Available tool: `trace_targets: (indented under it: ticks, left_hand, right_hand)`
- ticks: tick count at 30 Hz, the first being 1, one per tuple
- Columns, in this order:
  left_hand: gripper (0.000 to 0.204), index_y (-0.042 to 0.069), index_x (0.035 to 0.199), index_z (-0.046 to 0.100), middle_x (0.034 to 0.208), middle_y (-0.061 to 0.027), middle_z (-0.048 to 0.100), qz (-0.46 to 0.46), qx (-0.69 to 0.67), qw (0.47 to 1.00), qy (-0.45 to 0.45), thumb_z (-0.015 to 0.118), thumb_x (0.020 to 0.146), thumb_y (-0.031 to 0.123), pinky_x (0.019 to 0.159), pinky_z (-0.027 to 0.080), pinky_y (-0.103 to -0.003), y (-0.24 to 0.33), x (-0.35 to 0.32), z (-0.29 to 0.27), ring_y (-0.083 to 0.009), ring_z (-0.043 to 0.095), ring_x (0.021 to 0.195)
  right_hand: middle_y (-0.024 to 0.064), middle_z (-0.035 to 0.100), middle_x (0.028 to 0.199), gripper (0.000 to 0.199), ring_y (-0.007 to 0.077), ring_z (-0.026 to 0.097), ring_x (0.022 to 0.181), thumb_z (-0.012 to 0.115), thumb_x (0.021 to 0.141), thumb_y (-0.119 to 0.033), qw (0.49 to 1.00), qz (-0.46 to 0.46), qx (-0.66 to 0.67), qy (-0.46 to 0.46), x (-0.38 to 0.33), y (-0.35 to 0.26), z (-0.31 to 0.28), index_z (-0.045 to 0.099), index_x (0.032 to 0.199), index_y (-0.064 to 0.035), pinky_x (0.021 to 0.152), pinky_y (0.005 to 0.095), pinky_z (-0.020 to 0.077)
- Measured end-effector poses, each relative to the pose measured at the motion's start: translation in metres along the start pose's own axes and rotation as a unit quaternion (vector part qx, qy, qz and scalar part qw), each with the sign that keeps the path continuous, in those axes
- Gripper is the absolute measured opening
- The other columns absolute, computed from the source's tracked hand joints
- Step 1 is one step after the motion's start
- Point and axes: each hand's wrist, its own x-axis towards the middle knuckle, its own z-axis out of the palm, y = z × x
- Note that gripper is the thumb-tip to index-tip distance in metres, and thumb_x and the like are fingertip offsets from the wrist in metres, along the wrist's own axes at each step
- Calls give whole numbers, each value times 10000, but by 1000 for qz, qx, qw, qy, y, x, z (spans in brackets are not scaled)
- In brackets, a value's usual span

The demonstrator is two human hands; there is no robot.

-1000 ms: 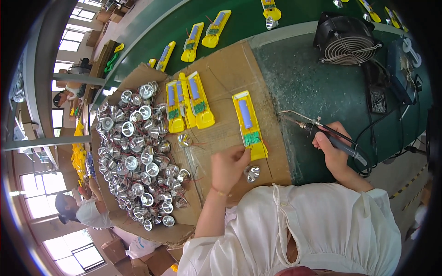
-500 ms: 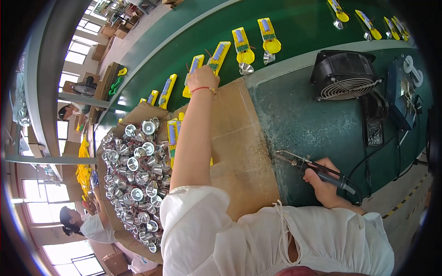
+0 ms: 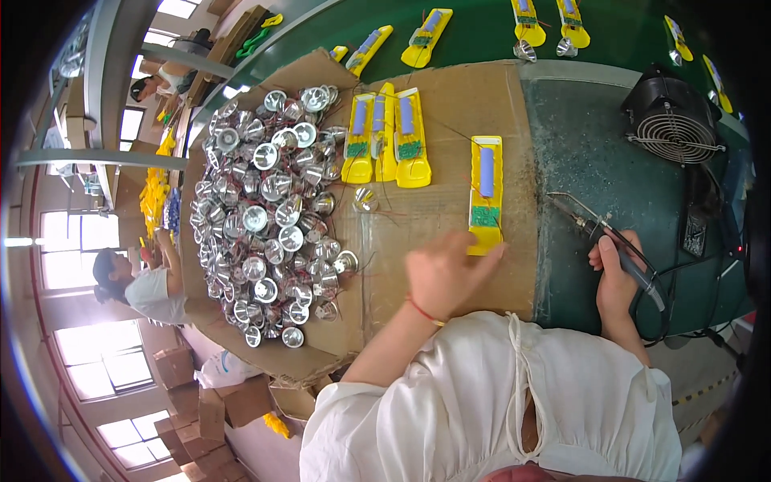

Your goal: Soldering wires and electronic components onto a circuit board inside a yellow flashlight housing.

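Left hand (image 3: 444, 273) fingertips pin near end of yellow flashlight half-shell (image 3: 486, 193), which lies on cardboard sheet (image 3: 450, 104) right of centre. Right hand (image 3: 617, 273) clenched around soldering iron (image 3: 598, 233), tip just right of shell. Best: keep shell flat, steady, fingers away from green circuit board (image 3: 484, 216).

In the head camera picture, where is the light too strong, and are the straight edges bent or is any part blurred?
Head view: the windows at the left rim are blown out white; the pile of shiny silver metal reflector cups throws small glints; the edge of the green belt curves from fisheye distortion; the left hand by the yellow plastic housing looks slightly blurred; the right hand holding the dark soldering iron is sharper.
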Motion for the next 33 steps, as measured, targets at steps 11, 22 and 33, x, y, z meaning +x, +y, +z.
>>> trace_targets:
  ticks: [11, 22, 33]
  left_hand:
    - [72, 104, 763, 654, 823, -34, 556, 53, 220, 973, 46, 670, 695, 120, 772, 385, -382, -87, 1, -39, -255, 510, 900]
    - [78, 30, 723, 619, 696, -96, 585, -107, -156, 979, -71, 631, 757, 99, 652, 404, -356, -11, -19, -2, -263, 535, 690]
    - [101, -10, 703, 598, 718, -95, 533, -170, -230, 956, -64, 640, 758, 63, 537, 400, -308, -13, -12, 13, -209, 502, 608]
  right_hand:
    - [65, 567, 661, 115, 93, 529, 563, 588, 827, -96, 1000, -25, 0, -17, -23, -5, 6, 526, 857, -4, 513, 196, 423]
    - [36, 603, 660, 152, 73, 561, 591, 664, 762, -103, 982, -114, -99, -113, -38, -9, 29, 566, 836, -14, 525, 214, 436]
    - [51, 601, 634, 155, 62, 555, 557, 664, 765, -108, 981, -93, -108, -127, -36, -8, 37, 558, 817, -6, 487, 213, 425]
